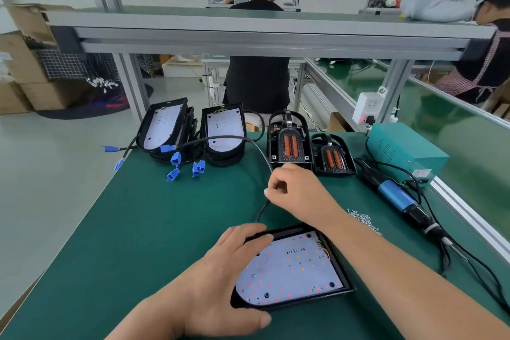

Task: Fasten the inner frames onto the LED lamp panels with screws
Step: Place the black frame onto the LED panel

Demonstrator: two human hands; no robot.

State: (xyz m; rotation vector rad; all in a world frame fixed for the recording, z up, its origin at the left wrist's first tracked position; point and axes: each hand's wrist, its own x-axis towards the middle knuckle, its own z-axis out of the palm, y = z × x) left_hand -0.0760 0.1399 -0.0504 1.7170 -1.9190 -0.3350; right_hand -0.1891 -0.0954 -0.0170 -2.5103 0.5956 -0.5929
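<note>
The left hand point(220, 270) grips the panel point(292, 270) by its edge. Beyond the panel, the right hand point(295, 190) pinches the cable point(261, 211) and should lay it clear.

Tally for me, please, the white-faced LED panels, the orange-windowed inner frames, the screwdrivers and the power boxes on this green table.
White-faced LED panels: 3 (more may lie stacked under the two at the back; cannot tell)
Inner frames with orange windows: 2
Electric screwdriver: 1
Teal power box: 1
Total: 7
</note>
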